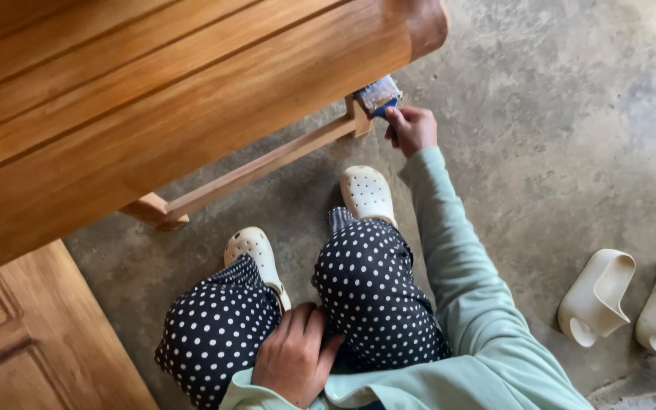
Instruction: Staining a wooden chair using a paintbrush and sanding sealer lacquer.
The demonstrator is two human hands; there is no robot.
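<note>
Squatting under the bench (153, 99), the person grips a brush (380, 96) in the right hand (411, 129), bristles up-left against the rail (267, 161) end by the leg, the rail running left and nearer, while the left hand (295, 355) rests slack on the knee, well away.

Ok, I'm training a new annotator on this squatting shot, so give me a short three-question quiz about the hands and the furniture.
1. True or false: the right hand holds a blue-handled brush against the wooden furniture's leg.
2. Where does the left hand rest?
A. on the concrete floor
B. on the person's lap, between the knees
C. on the crossbar
3. Fill in: two empty pale slippers lie to the person's ____.

Key: 1 true; 2 B; 3 right.
</note>
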